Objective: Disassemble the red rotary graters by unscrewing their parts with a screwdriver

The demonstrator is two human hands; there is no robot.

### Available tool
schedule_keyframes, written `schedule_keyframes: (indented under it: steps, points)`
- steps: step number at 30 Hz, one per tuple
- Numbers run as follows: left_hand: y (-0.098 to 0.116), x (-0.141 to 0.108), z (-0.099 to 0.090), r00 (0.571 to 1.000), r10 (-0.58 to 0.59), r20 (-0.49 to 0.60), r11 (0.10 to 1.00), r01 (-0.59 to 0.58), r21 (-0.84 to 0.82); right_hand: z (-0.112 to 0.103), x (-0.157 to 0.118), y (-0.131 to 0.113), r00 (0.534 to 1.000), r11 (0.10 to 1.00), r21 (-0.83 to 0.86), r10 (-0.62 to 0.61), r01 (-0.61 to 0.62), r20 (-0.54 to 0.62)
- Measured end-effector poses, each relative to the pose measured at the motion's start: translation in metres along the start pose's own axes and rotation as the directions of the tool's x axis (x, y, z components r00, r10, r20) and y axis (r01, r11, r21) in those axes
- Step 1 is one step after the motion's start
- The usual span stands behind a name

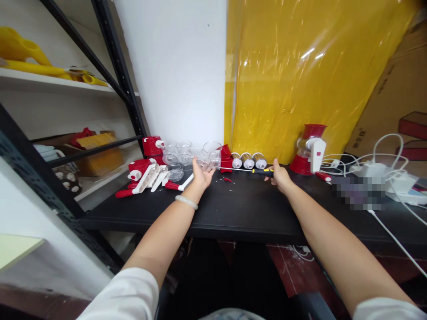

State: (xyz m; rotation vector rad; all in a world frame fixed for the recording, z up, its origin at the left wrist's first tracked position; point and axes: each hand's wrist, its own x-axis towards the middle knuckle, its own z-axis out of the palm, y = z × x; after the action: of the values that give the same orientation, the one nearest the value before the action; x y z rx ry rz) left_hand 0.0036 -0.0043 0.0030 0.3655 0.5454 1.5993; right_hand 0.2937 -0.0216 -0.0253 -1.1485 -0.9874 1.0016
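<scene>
Clear plastic is being gripped at the back of a black worktable (233, 209), where a transparent cup-shaped part (211, 156) is being held by the fingers of the left hand (201, 174), a pale bracelet (186, 202) being worn on that wrist. A screwdriver (253, 170) with a yellow-and-black handle is being clasped by the right hand (279, 176), its thin shaft being pointed left, low over the tabletop. Red and white plastic parts (148, 175) are being kept in a heap just left of the cup, three metal drums (248, 160) being lined up against the yellow sheeting (300, 80), and an assembled red grinder (308, 149) being stood to the right.
</scene>
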Motion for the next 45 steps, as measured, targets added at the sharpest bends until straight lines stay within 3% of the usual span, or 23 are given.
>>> schedule_keyframes:
  steps: [5,10,11,13,16,21,23,26,29,32,36,40,42,45]
  points:
    - [0.0,0.001,-0.001,1.0,0.009,0.025,1.0,-0.009,-0.005,0.001,-0.001,-0.007,0.994,0.985,0.139,-0.104,0.106,-0.019]
    - [-0.001,0.002,-0.002,1.0,0.001,0.003,1.0,-0.001,0.01,-0.001,-0.006,-0.016,0.994,0.915,0.402,-0.051,0.009,0.094]
    - [-0.001,0.003,-0.002,1.0,-0.002,-0.001,1.0,0.002,0.011,-0.001,-0.006,-0.014,0.995,0.925,0.38,-0.02,-0.018,0.096]
    - [-0.001,0.004,-0.003,1.0,-0.001,-0.001,1.0,0.001,0.006,0.0,-0.004,-0.007,0.997,0.984,0.172,0.03,-0.043,0.073]
    - [0.001,0.007,-0.004,0.999,0.032,-0.007,0.999,-0.032,-0.004,0.0,-0.001,0.003,0.999,0.991,-0.129,-0.014,0.019,0.037]
    - [0.003,0.005,-0.003,0.999,0.037,-0.034,0.999,-0.038,-0.01,0.004,0.001,-0.002,0.988,0.987,0.039,-0.154,0.154,0.001]
    - [0.002,0.004,-0.002,0.999,0.02,-0.035,1.0,-0.02,-0.001,0.005,-0.001,-0.009,0.988,0.977,0.162,-0.147,0.138,0.043]
    - [0.001,0.003,-0.001,1.0,0.025,-0.013,0.999,-0.024,0.022,0.004,-0.003,-0.014,0.981,0.937,0.348,-0.086,0.021,0.172]
    - [0.001,0.004,-0.002,0.999,0.045,-0.007,0.999,-0.045,0.027,0.003,-0.002,-0.009,0.992,0.987,0.157,0.0,-0.02,0.123]
    - [0.001,0.005,-0.003,0.998,0.055,-0.031,0.998,-0.054,0.029,0.004,-0.001,-0.003,0.999,0.996,-0.072,-0.046,0.047,0.006]
    - [0.001,0.004,-0.002,0.999,0.034,-0.031,0.999,-0.033,0.033,0.002,-0.003,-0.009,0.993,0.994,0.023,-0.112,0.111,0.033]
    - [0.0,0.001,0.0,0.999,0.034,0.006,0.999,-0.034,0.023,-0.003,-0.005,-0.017,0.976,0.973,0.225,0.005,-0.056,0.22]
    - [0.0,0.001,0.0,0.999,0.035,0.0,0.999,-0.035,0.027,-0.004,-0.003,-0.013,0.979,0.989,0.112,0.069,-0.092,0.19]
    - [0.001,0.0,0.001,0.999,0.031,-0.011,0.999,-0.031,0.036,-0.004,0.003,-0.002,0.999,0.994,-0.102,0.033,-0.03,0.029]
